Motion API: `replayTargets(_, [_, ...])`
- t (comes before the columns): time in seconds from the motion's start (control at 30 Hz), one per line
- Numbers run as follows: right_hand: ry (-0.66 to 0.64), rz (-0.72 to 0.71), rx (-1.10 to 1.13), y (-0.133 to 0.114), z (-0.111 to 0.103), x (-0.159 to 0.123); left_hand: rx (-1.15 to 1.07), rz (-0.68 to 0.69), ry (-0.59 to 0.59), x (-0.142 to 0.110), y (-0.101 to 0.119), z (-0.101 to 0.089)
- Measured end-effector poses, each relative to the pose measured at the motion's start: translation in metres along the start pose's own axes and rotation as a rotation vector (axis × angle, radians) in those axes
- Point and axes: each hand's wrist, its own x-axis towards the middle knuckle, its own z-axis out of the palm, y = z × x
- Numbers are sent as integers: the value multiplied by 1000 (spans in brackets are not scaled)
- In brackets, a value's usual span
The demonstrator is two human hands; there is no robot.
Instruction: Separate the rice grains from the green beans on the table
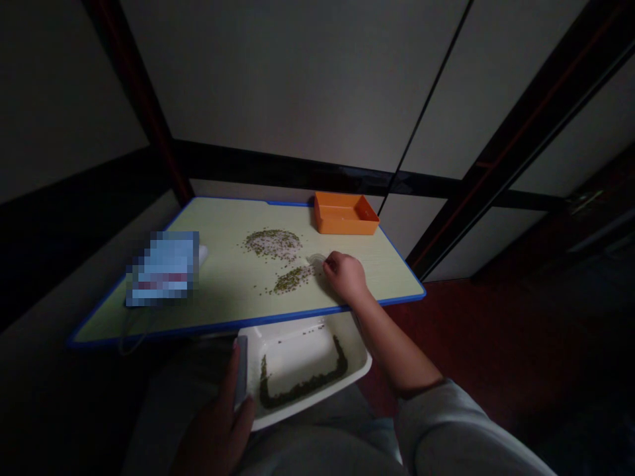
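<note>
My right hand (346,274) is closed over the table, its fingers pinching a clear, curved piece (317,260) that looks like thin plastic; its kind is hard to make out. Beside it lies a small pile of green and pinkish grains (294,279). A larger pile of the same mixed grains (272,244) spreads farther back. Below the table's front edge, a white basin (302,354) rests at my lap, with dark green grains along its inner edges. My left hand (225,413) grips the basin's left side by a grey handle (241,367).
The pale yellow table (218,218) has a blue rim. An orange open box (347,223) stands at its back right. A light blue packet (166,268), blurred out, lies on the left. Cabinet panels (297,79) rise behind, and a red floor (446,330) shows at right.
</note>
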Motion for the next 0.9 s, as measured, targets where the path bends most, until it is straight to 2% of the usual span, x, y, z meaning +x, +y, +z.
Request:
replayTargets(0.23, [-15, -95, 5, -11, 2, -9, -25, 0, -27, 1, 0, 0])
replayTargets(0.43, [-47, -120, 19, -18, -6, -22, -17, 23, 9, -1, 2, -3])
replayTargets(0.6, [-65, -170, 32, -24, -8, -27, 7, -7, -40, -4, 9, -8])
replayTargets(0.9, [-22, -124, -62, -15, -12, -13, -46, 37, 16, -1, 0, -3])
